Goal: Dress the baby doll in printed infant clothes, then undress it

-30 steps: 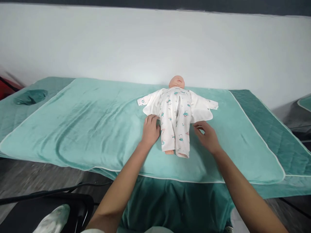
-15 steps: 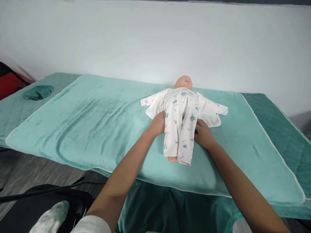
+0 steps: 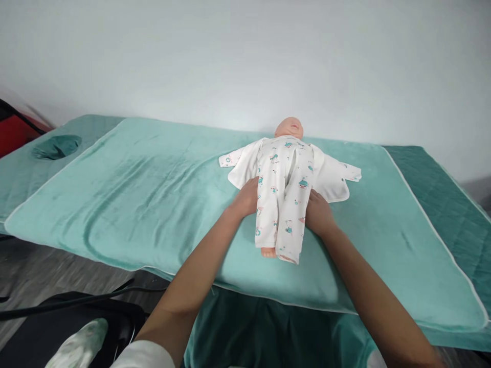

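A baby doll [image 3: 288, 127] lies on its back with its head toward the wall. White printed baby pants [image 3: 267, 204] cover its front from near the neck down to the legs, and one bare foot [image 3: 268, 252] sticks out below. An open white baby jacket [image 3: 330, 179] spreads out to both sides beneath it. My left hand [image 3: 247, 197] is closed at the left edge of the pants, fingertips hidden by the cloth. On the opposite edge, my right hand [image 3: 319, 213] is curled against the pants, its fingers partly out of sight.
A mint-green blanket [image 3: 161, 194] covers the padded bed, which stands against a white wall [image 3: 192, 61]. A face hole [image 3: 57, 147] shows at the bed's left end. Below left are a black seat [image 3: 34, 335] with a patterned cloth item [image 3: 82, 342] and a dark cable [image 3: 76, 304].
The view has shifted slightly. My right hand has turned a little, and its thumb tucks in closer to the pants. The pants' lower ends sit slightly farther left.
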